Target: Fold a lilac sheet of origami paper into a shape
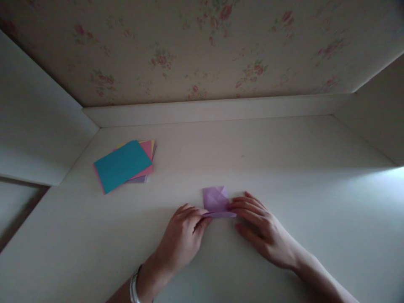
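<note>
A small piece of folded purple paper lies on the white tabletop, its near part bent up into a narrow raised flap. My left hand pinches the left end of that flap between thumb and fingers. On the other side, my right hand rests with fingers stretched out and thumb apart, its fingertips touching the paper's right edge. Crease lines show on the paper's flat far part.
To the left on the table lies a fanned stack of coloured paper, blue on top with pink, yellow and purple below. A white ledge and flowered wall bound the back. White panels stand at the left.
</note>
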The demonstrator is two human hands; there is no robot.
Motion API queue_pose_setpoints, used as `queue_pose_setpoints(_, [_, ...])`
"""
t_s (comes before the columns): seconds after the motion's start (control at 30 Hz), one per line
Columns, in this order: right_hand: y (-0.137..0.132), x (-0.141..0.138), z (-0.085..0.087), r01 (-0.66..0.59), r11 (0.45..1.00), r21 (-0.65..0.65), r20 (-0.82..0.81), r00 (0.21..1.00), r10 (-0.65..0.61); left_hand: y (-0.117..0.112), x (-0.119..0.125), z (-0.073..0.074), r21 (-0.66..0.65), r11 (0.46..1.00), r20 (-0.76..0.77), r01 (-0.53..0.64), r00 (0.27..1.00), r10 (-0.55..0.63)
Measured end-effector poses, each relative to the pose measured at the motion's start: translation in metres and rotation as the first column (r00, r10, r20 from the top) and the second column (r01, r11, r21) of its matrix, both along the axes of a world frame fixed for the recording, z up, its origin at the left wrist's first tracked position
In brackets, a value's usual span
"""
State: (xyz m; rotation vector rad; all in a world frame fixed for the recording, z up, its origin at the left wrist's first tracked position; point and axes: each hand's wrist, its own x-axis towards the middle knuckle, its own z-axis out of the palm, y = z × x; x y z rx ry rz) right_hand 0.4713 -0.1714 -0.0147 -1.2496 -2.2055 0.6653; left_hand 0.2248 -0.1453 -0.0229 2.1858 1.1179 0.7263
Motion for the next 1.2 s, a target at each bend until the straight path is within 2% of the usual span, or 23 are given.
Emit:
queue_pose_setpoints(0.17, [0.003,-0.012,-0.007,0.119,0.992,0.042,-0.048,0.992,-0.117,-0.001,0.000,0.000,-0.074,0.993,-0.067,-0.092,0.994,0.087])
queue_pose_setpoints(0.3, [0.005,-0.021,-0.014,0.229,0.972,0.047,-0.062,0.972,-0.226,-0.002,0.001,-0.003,-0.120,0.981,-0.034,-0.151,0.988,0.148])
queue_pose_setpoints(0.43, [0.005,-0.028,-0.015,0.297,0.954,0.047,-0.045,0.955,-0.295,-0.004,0.004,-0.005,-0.112,0.977,-0.038,-0.181,0.983,0.178])
queue_pose_setpoints(0.63, [0.006,-0.032,-0.015,0.346,0.937,0.050,-0.040,0.938,-0.344,-0.004,0.006,-0.007,-0.059,0.977,-0.075,-0.207,0.976,0.202])
queue_pose_setpoints(1.2, [0.006,-0.035,-0.020,0.396,0.911,0.113,0.118,0.905,-0.408,0.001,0.016,-0.006,0.104,0.973,-0.189,-0.204,0.957,0.221])
